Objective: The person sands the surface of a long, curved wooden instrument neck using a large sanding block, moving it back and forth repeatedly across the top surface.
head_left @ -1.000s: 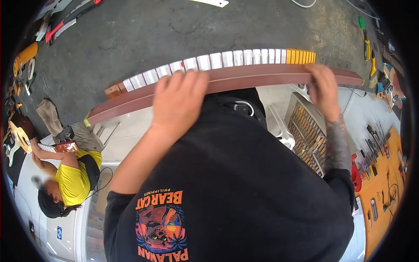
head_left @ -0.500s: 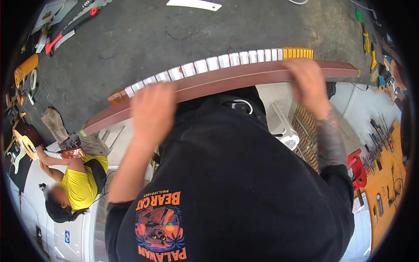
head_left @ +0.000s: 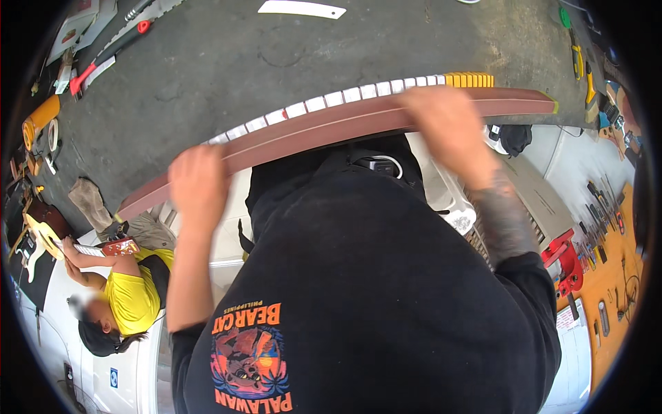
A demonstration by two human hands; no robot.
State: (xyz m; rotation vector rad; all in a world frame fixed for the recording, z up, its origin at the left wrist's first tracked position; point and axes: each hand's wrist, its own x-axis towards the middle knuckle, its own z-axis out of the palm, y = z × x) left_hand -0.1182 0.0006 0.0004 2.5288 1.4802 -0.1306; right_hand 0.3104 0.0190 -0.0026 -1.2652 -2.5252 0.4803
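Along the desk's [head_left: 386, 48] near edge, the long reddish-brown bar [head_left: 310, 132] slants from eight to two o'clock, left hand [head_left: 198, 181] gripping near its eight-o'clock end, right hand [head_left: 448, 131] clasping it toward two.

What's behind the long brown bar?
A row of white segments shows behind the bar, then yellow segments at right. Whatever lies beneath the bar is covered.

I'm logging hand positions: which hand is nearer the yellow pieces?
The right hand, over the brown beam just beside the yellow pieces; the left hand is by the leftmost white pieces.
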